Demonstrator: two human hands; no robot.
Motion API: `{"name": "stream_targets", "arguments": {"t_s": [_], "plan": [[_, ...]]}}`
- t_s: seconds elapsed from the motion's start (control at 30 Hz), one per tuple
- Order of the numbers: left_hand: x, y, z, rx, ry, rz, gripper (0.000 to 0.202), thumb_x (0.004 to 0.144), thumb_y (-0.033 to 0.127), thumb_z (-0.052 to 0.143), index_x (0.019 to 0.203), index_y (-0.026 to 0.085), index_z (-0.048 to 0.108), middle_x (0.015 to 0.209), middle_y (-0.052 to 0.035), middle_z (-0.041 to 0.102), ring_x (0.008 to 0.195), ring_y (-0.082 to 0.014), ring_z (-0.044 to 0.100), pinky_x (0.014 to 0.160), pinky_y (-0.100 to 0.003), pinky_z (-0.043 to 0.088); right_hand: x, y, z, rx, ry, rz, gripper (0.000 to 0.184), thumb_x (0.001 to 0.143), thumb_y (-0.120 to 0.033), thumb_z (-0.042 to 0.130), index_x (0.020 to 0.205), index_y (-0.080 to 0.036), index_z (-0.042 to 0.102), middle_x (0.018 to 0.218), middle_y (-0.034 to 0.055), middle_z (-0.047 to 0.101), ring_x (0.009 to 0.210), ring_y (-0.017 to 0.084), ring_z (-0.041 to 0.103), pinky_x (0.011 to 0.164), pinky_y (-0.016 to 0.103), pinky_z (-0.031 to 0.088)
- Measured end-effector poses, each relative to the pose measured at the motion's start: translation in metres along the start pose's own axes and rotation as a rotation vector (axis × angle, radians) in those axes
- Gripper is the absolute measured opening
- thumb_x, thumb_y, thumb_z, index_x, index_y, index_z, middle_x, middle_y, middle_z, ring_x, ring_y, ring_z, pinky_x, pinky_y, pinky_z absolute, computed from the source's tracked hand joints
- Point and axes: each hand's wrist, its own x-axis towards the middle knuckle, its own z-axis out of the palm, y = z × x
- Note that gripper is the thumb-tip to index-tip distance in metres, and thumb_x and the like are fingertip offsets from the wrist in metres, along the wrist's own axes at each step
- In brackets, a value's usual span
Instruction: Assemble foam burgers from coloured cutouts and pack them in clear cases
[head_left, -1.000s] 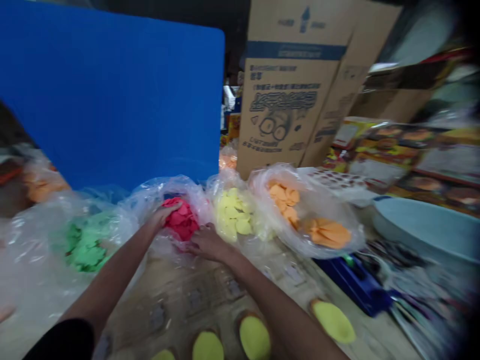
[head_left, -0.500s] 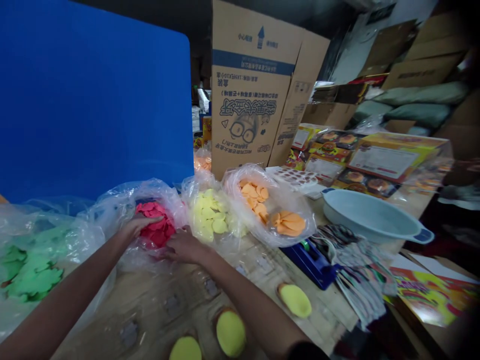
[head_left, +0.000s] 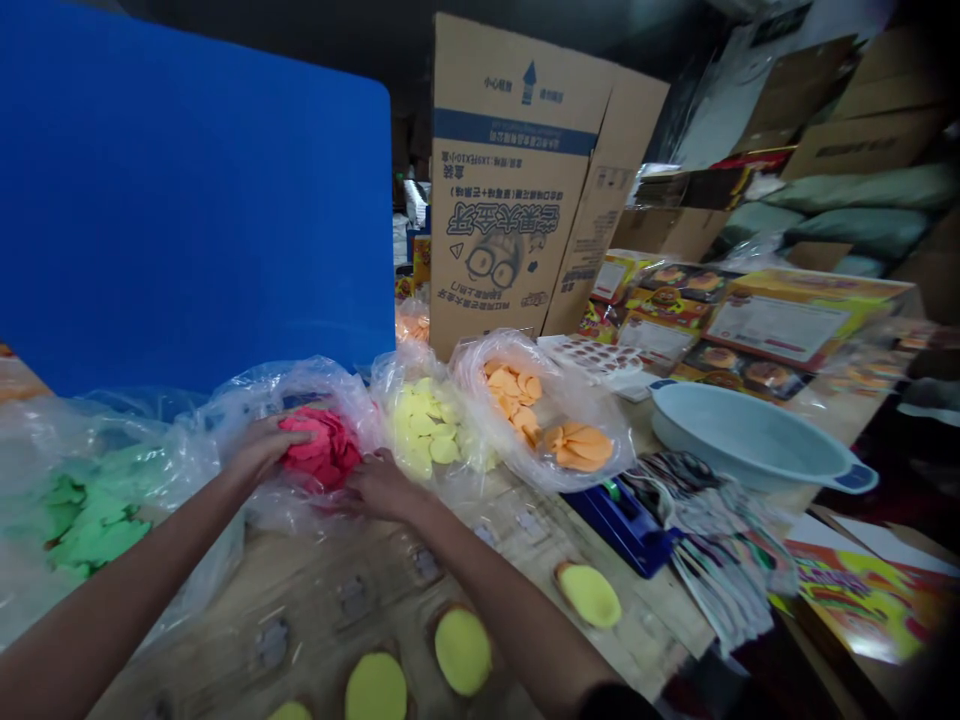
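Note:
My left hand [head_left: 262, 450] rests with spread fingers on a heap of pink foam discs [head_left: 322, 450] inside a transparent plastic bag [head_left: 247, 510]. My right hand [head_left: 382, 487] presses at the heap's front edge, on the bag's plastic, and its fingertips are partly hidden. To the left lies a bag of green pieces [head_left: 94, 528]. To the right are pale yellow discs [head_left: 427, 432] and orange discs [head_left: 577, 447], each in plastic. Several yellow-green oval pads, such as one [head_left: 463, 651], sit on the wooden table [head_left: 315, 590] below my forearms.
A large blue board [head_left: 187, 200] stands behind the bags, with a cardboard carton [head_left: 510, 190] beside it. On the right are a pale blue basin [head_left: 750, 437], a blue tool [head_left: 622, 525], a stack of printed packets [head_left: 720, 545] and printed boxes [head_left: 780, 320].
The view has swung and levelled since the oldest frame, bringing more of the right side into sight. Both hands stay at the pink heap, with little movement of their own.

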Motion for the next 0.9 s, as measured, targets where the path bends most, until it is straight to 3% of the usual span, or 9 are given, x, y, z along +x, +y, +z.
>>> {"name": "stream_targets", "arguments": {"t_s": [0.17, 0.3, 0.43, 0.57, 0.73, 0.8, 0.9], "plan": [[-0.029, 0.011, -0.008, -0.314, -0.013, -0.084, 0.036, 0.046, 0.003, 0.073, 0.08, 0.01, 0.061, 0.055, -0.0011, 0.063, 0.046, -0.0137, 0.059, 0.044, -0.02, 0.048, 0.0, -0.007, 0.004, 0.235, 0.101, 0.062, 0.033, 0.084, -0.044, 0.04, 0.08, -0.02, 0.062, 0.082, 0.003, 0.063, 0.083, 0.017, 0.054, 0.08, 0.034, 0.031], [-0.034, 0.018, -0.007, -0.427, -0.024, -0.13, 0.023, 0.061, 0.011, 0.068, 0.082, 0.01, 0.059, 0.06, -0.0038, 0.064, 0.049, -0.014, 0.06, 0.045, -0.022, 0.049, 0.015, -0.019, 0.009, 0.67, 0.367, 0.309, 0.029, 0.081, -0.043, 0.044, 0.094, -0.02, 0.057, 0.082, 0.0022, 0.062, 0.075, 0.015, 0.055, 0.072, 0.03, 0.038], [-0.036, 0.025, -0.006, -0.509, -0.095, -0.193, 0.02, 0.069, 0.018, 0.063, 0.087, 0.01, 0.059, 0.062, -0.0048, 0.064, 0.046, -0.0127, 0.059, 0.04, -0.019, 0.046, 0.038, -0.031, 0.008, 1.141, 0.535, 0.47, 0.05, 0.072, -0.046, 0.054, 0.114, -0.021, 0.045, 0.098, 0.0038, 0.059, 0.086, 0.017, 0.055, 0.075, 0.031, 0.042], [-0.05, 0.026, -0.002, -0.603, -0.193, -0.23, 0.021, 0.074, 0.023, 0.059, 0.091, 0.011, 0.059, 0.065, -0.0052, 0.066, 0.049, -0.0121, 0.059, 0.044, -0.019, 0.047, 0.049, -0.039, 0.0, 1.503, 0.552, 0.548, 0.055, 0.064, -0.044, 0.061, 0.11, -0.017, 0.048, 0.088, 0.0044, 0.062, 0.078, 0.017, 0.058, 0.067, 0.029, 0.046], [-0.071, 0.013, 0.003, -0.736, -0.324, -0.202, 0.027, 0.077, 0.026, 0.055, 0.1, 0.012, 0.058, 0.074, -0.007, 0.066, 0.061, -0.015, 0.062, 0.06, -0.027, 0.051, 0.044, -0.04, -0.009, 1.424, 0.642, 0.577, 0.059, 0.06, -0.038, 0.065, 0.111, -0.018, 0.045, 0.082, 0.0021, 0.059, 0.07, 0.016, 0.056, 0.06, 0.028, 0.046], [-0.076, 0.007, 0.006, -0.803, -0.345, -0.162, 0.027, 0.076, 0.023, 0.055, 0.102, 0.014, 0.057, 0.077, -0.0057, 0.066, 0.064, -0.0147, 0.062, 0.064, -0.028, 0.05, 0.04, -0.041, -0.012, 1.258, 0.678, 0.53, 0.055, 0.063, -0.035, 0.062, 0.113, -0.02, 0.045, 0.085, 0.0028, 0.058, 0.073, 0.017, 0.055, 0.064, 0.03, 0.046], [-0.08, -0.001, 0.01, -0.886, -0.268, -0.126, 0.023, 0.076, 0.02, 0.055, 0.098, 0.015, 0.058, 0.072, -0.0021, 0.066, 0.058, -0.0111, 0.059, 0.062, -0.024, 0.049, 0.036, -0.043, -0.019, 0.913, 0.703, 0.46, 0.037, 0.068, -0.032, 0.056, 0.103, -0.02, 0.054, 0.094, 0.0059, 0.052, 0.084, 0.02, 0.051, 0.076, 0.035, 0.043]]}}
